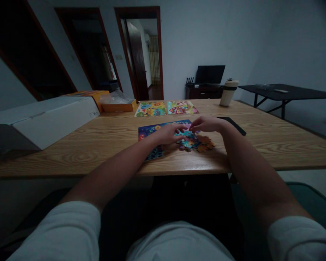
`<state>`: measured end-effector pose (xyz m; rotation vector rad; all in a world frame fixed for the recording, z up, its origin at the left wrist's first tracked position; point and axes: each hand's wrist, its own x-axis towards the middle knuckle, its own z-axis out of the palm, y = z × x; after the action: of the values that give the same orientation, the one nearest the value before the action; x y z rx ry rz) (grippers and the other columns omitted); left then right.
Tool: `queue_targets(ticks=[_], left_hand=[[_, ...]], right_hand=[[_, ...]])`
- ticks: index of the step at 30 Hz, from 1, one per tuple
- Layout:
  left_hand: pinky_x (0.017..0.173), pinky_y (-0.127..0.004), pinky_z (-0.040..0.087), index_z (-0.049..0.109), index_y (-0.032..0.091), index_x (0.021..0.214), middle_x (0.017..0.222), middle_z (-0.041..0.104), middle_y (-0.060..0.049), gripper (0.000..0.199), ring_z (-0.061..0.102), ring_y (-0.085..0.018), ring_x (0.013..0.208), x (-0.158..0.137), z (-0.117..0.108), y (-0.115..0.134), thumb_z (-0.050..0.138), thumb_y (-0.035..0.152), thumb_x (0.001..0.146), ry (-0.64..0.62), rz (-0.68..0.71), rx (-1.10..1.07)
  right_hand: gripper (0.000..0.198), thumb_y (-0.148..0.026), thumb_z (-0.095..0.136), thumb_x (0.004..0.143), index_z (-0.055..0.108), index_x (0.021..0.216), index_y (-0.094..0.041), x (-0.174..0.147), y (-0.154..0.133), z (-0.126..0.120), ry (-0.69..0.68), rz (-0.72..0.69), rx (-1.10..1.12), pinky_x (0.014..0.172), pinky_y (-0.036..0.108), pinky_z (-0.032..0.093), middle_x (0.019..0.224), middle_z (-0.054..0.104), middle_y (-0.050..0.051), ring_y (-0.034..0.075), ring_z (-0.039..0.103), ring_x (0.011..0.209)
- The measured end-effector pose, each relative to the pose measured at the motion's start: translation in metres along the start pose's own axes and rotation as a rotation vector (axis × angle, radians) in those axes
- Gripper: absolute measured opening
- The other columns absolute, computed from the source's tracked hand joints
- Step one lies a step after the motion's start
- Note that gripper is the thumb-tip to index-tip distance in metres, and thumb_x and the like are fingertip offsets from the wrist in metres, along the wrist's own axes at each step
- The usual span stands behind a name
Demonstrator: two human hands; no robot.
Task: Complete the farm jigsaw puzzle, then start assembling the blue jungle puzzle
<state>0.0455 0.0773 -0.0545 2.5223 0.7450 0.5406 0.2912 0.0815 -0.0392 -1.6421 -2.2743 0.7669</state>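
A heap of loose jigsaw puzzle pieces (189, 142), mostly turquoise with some orange-brown backs, lies on the wooden table at the board's right edge. My left hand (170, 133) rests over the dark blue puzzle board (150, 129), its fingers apart and reaching onto the heap's left side. Just beyond the heap is my right hand (206, 124), with its fingertips pinched together on a pink-purple puzzle piece, close to my left fingertips. My hands and forearm hide part of the board and some pieces.
Two colourful picture boards, one yellow-green (151, 108) and one pink (182, 107), lie farther back. A long white box (57, 116) and an orange box (119, 106) with clear plastic stand left. At right are a black flat object (235, 126) and a cream tumbler (228, 95).
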Motion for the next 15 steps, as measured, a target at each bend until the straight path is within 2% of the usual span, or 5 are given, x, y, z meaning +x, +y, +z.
queue_targets(ticks=[3, 6, 8, 12, 15], left_hand=[[0.096, -0.036, 0.043, 0.062, 0.019, 0.127, 0.125, 0.066, -0.01, 0.045, 0.06, -0.026, 0.112, -0.002, -0.012, -0.015, 0.061, 0.043, 0.088, -0.015, -0.12, 0.213], [0.098, -0.038, 0.041, 0.057, 0.019, 0.133, 0.136, 0.058, -0.013, 0.065, 0.055, -0.031, 0.119, -0.007, -0.025, -0.039, 0.064, 0.057, 0.08, -0.151, -0.283, 0.298], [0.099, -0.036, 0.04, 0.054, 0.021, 0.137, 0.141, 0.054, -0.013, 0.071, 0.053, -0.031, 0.123, -0.01, -0.03, -0.05, 0.062, 0.061, 0.079, -0.216, -0.319, 0.285], [0.099, -0.036, 0.039, 0.052, 0.024, 0.138, 0.142, 0.053, -0.012, 0.071, 0.052, -0.03, 0.123, -0.011, -0.032, -0.055, 0.061, 0.061, 0.079, -0.229, -0.317, 0.249], [0.099, -0.035, 0.039, 0.054, 0.025, 0.137, 0.141, 0.054, -0.011, 0.07, 0.052, -0.03, 0.122, -0.011, -0.031, -0.054, 0.062, 0.061, 0.077, -0.224, -0.305, 0.246]], right_hand=[[0.016, -0.032, 0.066, 0.082, 0.074, 0.087, -0.019, 0.011, 0.01, 0.004, 0.159, 0.027, -0.099, 0.065, 0.028, 0.043, 0.084, 0.071, 0.006, 0.018, 0.059, 0.073], [0.024, -0.033, 0.066, 0.082, 0.071, 0.1, -0.018, 0.025, 0.018, 0.011, 0.318, 0.016, 0.005, 0.073, 0.029, 0.046, 0.103, 0.07, 0.01, 0.02, 0.061, 0.085], [0.033, -0.035, 0.066, 0.082, 0.067, 0.11, -0.017, 0.031, 0.02, 0.015, 0.397, 0.076, 0.139, 0.073, 0.028, 0.047, 0.113, 0.067, 0.012, 0.021, 0.061, 0.09], [0.039, -0.04, 0.061, 0.083, 0.06, 0.116, -0.02, 0.035, 0.023, 0.017, 0.395, 0.281, 0.499, 0.065, 0.025, 0.05, 0.121, 0.062, 0.012, 0.019, 0.063, 0.088], [0.035, -0.041, 0.056, 0.084, 0.055, 0.115, -0.024, 0.034, 0.03, 0.011, 0.373, 0.401, 0.796, 0.061, 0.025, 0.051, 0.116, 0.06, 0.01, 0.017, 0.064, 0.08]])
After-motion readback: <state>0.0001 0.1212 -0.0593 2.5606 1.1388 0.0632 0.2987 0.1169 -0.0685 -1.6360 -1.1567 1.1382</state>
